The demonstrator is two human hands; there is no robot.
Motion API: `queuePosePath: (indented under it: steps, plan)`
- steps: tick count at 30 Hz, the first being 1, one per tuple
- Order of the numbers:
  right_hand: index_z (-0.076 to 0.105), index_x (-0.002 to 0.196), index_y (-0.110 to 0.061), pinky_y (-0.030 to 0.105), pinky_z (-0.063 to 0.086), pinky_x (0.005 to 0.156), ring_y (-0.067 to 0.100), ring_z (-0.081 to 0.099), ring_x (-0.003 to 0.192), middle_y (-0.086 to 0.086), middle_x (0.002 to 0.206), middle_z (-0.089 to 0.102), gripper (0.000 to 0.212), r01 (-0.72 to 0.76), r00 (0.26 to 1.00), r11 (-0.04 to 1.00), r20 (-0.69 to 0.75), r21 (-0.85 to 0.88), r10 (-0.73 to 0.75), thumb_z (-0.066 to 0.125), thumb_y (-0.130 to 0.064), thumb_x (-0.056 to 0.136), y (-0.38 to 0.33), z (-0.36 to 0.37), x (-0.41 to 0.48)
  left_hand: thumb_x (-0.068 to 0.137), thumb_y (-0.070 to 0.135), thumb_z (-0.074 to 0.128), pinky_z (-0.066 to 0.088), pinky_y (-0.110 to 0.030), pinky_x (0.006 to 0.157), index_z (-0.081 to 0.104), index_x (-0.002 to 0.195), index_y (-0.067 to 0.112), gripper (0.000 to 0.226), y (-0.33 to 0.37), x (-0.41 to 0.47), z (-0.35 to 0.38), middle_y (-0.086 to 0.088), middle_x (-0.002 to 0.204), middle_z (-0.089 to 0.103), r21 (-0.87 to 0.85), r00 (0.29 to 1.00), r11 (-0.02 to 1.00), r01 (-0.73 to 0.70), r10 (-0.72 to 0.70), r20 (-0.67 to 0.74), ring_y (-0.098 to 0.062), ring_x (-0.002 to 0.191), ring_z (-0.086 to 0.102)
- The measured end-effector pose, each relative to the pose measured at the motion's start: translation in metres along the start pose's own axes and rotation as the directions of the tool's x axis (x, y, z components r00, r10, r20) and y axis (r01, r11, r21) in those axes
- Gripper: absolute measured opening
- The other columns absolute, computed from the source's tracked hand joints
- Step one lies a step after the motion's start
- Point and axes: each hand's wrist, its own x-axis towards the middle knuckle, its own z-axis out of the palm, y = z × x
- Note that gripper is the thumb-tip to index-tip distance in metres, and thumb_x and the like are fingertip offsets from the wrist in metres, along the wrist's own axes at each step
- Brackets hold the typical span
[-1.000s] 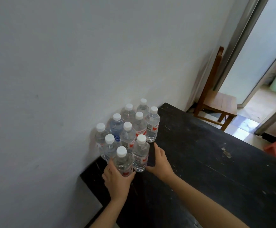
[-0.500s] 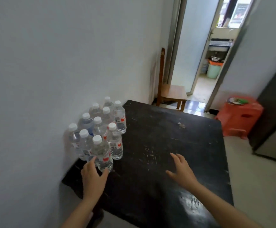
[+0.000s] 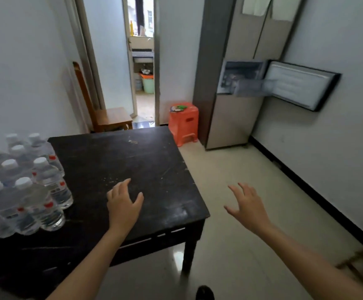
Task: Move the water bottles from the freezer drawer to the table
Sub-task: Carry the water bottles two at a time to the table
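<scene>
Both forearms extended forward, bare. Left hand [image 3: 123, 203] palm down, fingers relaxed, holding nothing. Right hand [image 3: 248, 205] palm down, fingers spread, holding nothing.

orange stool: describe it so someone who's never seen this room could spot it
Find the tall grey fridge at the far wall, freezer door open. On the floor left of it, beside the doorway and past the far corner of the black table, stands the stool. It alone is bright orange plastic; the chair nearby is brown wood.
</scene>
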Motion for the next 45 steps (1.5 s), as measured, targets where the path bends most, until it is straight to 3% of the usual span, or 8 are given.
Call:
queuePosePath:
  steps: [5, 11, 16, 23, 33, 37, 41, 45]
  plan:
    - [0.055, 0.125, -0.007, 0.048, 0.038, 0.1, 0.04, 0.043, 0.124, 0.024, 0.13, 0.049, 0.061, -0.135, 0.981, 0.989, -0.146, -0.053, 0.126, 0.076, -0.029, 0.073, 0.075, -0.047, -0.065, 0.083, 0.016, 0.064, 0.034, -0.045, 0.098, 0.045, 0.13, 0.005, 0.052, 0.083, -0.037, 0.041, -0.017, 0.131, 0.047, -0.117, 0.975, 0.975, -0.192, 0.202, 0.088, -0.034, 0.122, 0.035]
    - [0.063, 0.113, -0.005, 0.052, 0.048, 0.086, 0.045, 0.056, 0.109, 0.027, 0.116, 0.059, 0.064, -0.169, 0.966, 0.972, -0.224, -0.163, 0.131, 0.086, -0.03, 0.06, 0.184, -0.092, -0.122, 0.078, 0.013, 0.07, 0.035, -0.05, 0.094, 0.051, 0.123, 0.001, 0.051, 0.172, -0.087, 0.1, -0.02, 0.123, 0.053, -0.155, 0.917, 0.915, -0.372, 0.388, 0.095, -0.04, 0.115, 0.042]
    - [0.062, 0.114, -0.006, 0.051, 0.05, 0.083, 0.043, 0.056, 0.11, 0.024, 0.117, 0.058, 0.066, -0.182, 0.951, 0.958, -0.287, -0.22, 0.115, 0.086, -0.032, 0.058, 0.279, -0.135, -0.158, 0.078, 0.018, 0.069, 0.036, -0.046, 0.093, 0.052, 0.122, -0.001, 0.051, 0.254, -0.14, 0.154, -0.023, 0.119, 0.056, -0.185, 0.874, 0.874, -0.449, 0.473, 0.112, -0.04, 0.111, 0.048]
    - [0.064, 0.109, -0.008, 0.046, 0.054, 0.076, 0.04, 0.062, 0.102, 0.022, 0.111, 0.063, 0.069, -0.193, 0.929, 0.939, -0.36, -0.285, 0.082, 0.089, -0.036, 0.051, 0.368, -0.159, -0.183, 0.068, 0.054, 0.037, 0.036, -0.046, 0.093, 0.051, 0.124, 0.001, 0.079, 0.341, -0.185, 0.209, -0.021, 0.119, 0.055, -0.237, 0.846, 0.848, -0.474, 0.513, 0.143, -0.039, 0.112, 0.046]
    - [0.061, 0.111, -0.011, 0.046, 0.055, 0.073, 0.038, 0.062, 0.103, 0.021, 0.112, 0.063, 0.072, -0.093, 0.907, 0.914, -0.412, -0.395, -0.086, 0.089, -0.035, 0.049, 0.473, -0.192, -0.105, 0.071, 0.048, 0.044, 0.038, -0.053, 0.09, 0.054, 0.118, 0.0, 0.067, 0.418, -0.106, 0.287, -0.023, 0.117, 0.056, -0.115, 0.807, 0.81, -0.576, 0.585, 0.081, -0.044, 0.11, 0.048]
    - [0.047, 0.114, -0.016, 0.044, 0.054, 0.073, 0.037, 0.062, 0.103, 0.02, 0.112, 0.062, 0.079, -0.043, 0.892, 0.908, -0.425, -0.417, -0.153, 0.089, -0.034, 0.05, 0.513, -0.205, -0.044, 0.071, 0.034, 0.054, 0.039, -0.053, 0.086, 0.056, 0.114, 0.0, 0.055, 0.451, -0.054, 0.336, -0.023, 0.111, 0.058, -0.052, 0.786, 0.793, -0.608, 0.609, 0.103, -0.044, 0.105, 0.05]
    - [0.048, 0.114, -0.017, 0.042, 0.055, 0.073, 0.035, 0.063, 0.101, 0.019, 0.111, 0.063, 0.08, 0.011, 0.887, 0.871, -0.397, -0.491, -0.234, 0.089, -0.036, 0.048, 0.551, -0.219, 0.011, 0.072, 0.021, 0.067, 0.041, -0.055, 0.083, 0.058, 0.112, -0.002, 0.047, 0.491, -0.02, 0.373, -0.026, 0.111, 0.058, -0.039, 0.775, 0.777, -0.628, 0.63, 0.054, -0.047, 0.102, 0.049]
    - [0.046, 0.117, -0.017, 0.046, 0.053, 0.075, 0.038, 0.062, 0.104, 0.021, 0.114, 0.062, 0.077, -0.039, 0.873, 0.901, -0.453, -0.431, -0.179, 0.087, -0.033, 0.054, 0.592, -0.22, 0.064, 0.071, 0.034, 0.053, 0.044, -0.056, 0.08, 0.06, 0.11, -0.001, 0.053, 0.524, 0.011, 0.41, -0.024, 0.11, 0.059, -0.046, 0.777, 0.778, -0.627, 0.628, 0.039, -0.047, 0.099, 0.05]
